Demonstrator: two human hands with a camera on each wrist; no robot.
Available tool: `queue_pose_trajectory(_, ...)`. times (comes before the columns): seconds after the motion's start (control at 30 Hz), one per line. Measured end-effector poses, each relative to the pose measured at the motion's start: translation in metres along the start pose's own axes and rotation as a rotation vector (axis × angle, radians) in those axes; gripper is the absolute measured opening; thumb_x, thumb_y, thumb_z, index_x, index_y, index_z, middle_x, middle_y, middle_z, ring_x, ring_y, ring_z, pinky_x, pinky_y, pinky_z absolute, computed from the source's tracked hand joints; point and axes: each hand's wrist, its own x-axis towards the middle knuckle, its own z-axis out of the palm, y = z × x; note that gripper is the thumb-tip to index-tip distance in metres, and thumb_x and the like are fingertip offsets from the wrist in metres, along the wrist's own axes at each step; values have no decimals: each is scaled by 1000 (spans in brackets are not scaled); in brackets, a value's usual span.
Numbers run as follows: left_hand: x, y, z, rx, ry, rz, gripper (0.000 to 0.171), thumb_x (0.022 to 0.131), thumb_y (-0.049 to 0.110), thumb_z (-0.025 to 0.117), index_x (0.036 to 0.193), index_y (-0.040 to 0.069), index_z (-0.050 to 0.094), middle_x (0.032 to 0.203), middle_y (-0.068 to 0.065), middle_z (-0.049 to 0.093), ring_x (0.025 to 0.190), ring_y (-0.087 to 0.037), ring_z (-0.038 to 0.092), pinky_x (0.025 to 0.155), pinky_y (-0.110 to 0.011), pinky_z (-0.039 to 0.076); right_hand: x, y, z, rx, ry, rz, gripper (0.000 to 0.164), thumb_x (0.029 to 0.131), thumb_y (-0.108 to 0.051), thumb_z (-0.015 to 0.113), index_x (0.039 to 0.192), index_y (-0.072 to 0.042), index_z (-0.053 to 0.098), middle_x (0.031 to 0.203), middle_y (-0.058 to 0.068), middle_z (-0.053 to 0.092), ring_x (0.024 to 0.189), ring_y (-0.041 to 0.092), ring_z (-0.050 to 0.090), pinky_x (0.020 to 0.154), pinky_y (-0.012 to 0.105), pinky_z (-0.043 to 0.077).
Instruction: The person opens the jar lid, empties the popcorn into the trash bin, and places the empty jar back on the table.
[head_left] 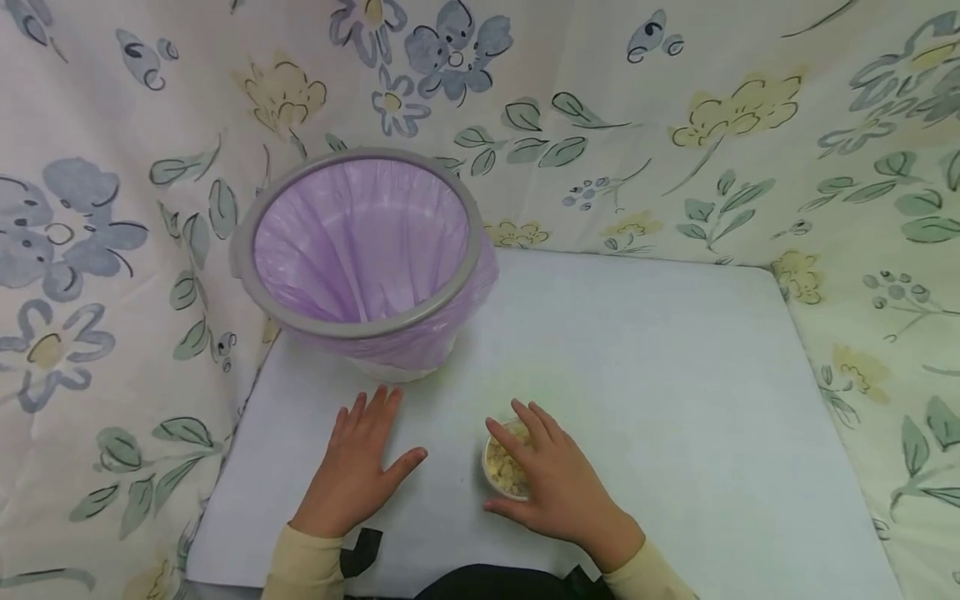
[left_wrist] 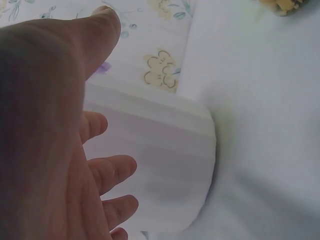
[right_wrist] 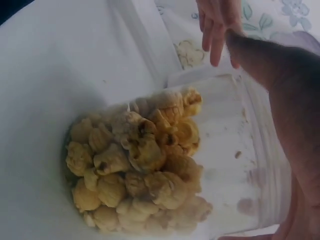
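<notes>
A small clear plastic tub (head_left: 495,479) partly filled with popcorn (right_wrist: 145,165) stands on the white tabletop near the front. My right hand (head_left: 558,483) spreads over its right side, the thumb on the near side and the fingers reaching past the rim, covering part of the tub. In the right wrist view the thumb and palm lie close along the tub's rim (right_wrist: 262,165). My left hand (head_left: 356,475) holds nothing; its fingers are extended and the thumb stands out. Its fingertips point at the base of a white bin (left_wrist: 155,145) with a purple liner bag (head_left: 375,242).
A grey ring (head_left: 360,329) clamps the liner around the bin's top, at the back left. Floral fabric (head_left: 645,108) hangs behind and along both sides of the white tabletop (head_left: 645,358). Dark cloth and straps (head_left: 487,583) show at the near edge.
</notes>
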Motion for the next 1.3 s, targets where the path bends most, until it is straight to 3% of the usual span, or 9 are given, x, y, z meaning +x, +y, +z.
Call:
queue_pose_trajectory(0.1,2,-3,0,6,4,2,90,99,61,64,165,9,32,168,-22,32,154,-52,25,123,-69,15,2,-2,3,-11,26,8,96,82,-68,80,162,-31,43,161,13,41,141,35,48,86,53,59)
queue_pose_trajectory(0.27,5,-5,-3,3,-4,3,91,100,62,62,165,7,31,169,-23,31,155,-53,22,123,-68,16,3,-1,3,-12,67,-4,92,78,-54,88,158,-30,48,149,12,49,125,31,55,66,42,59)
queue_pose_trajectory(0.43,8,-5,-6,-24,-9,28,94,99,64,63,165,5,30,169,-22,31,156,-51,21,124,-64,20,3,5,3,-1,103,10,89,78,-50,87,156,-31,50,145,13,52,123,32,57,64,40,57)
queue_pose_trajectory(0.63,15,8,-6,-97,-39,75,100,96,66,65,167,8,26,170,-13,32,157,-42,26,121,-62,31,8,13,-14,143,208,59,88,83,-52,85,158,-27,48,143,16,53,119,33,62,73,46,59)
queue_pose_trajectory(0.77,24,29,-7,-138,-53,196,105,92,63,73,167,8,24,171,-12,31,157,-37,29,121,-58,34,14,16,-37,293,257,101,87,85,-45,86,159,-26,46,146,12,51,123,32,59,81,50,61)
queue_pose_trajectory(0.93,42,62,-2,-154,-43,452,115,85,59,82,168,7,20,170,-15,30,157,-35,31,120,-54,37,17,16,-60,391,295,123,89,83,-35,89,160,-25,45,147,10,48,129,32,56,82,50,63)
queue_pose_trajectory(1.03,51,77,4,-162,-13,567,121,83,57,85,168,4,18,169,-18,31,156,-37,32,121,-53,37,18,14,-66,414,304,123,89,85,-36,88,161,-25,43,149,10,47,131,31,55,84,49,63)
queue_pose_trajectory(1.13,57,87,13,-155,40,628,126,78,56,90,166,0,19,167,-21,35,153,-38,38,119,-52,40,20,10,-69,440,316,126,87,87,-40,86,162,-25,43,149,11,46,132,31,54,84,48,63)
queue_pose_trajectory(1.3,66,97,25,-145,160,663,132,69,55,97,163,-3,24,157,-23,46,139,-36,54,111,-51,49,20,5,-73,433,340,122,85,88,-43,84,160,-23,44,147,12,48,130,29,55,82,45,63)
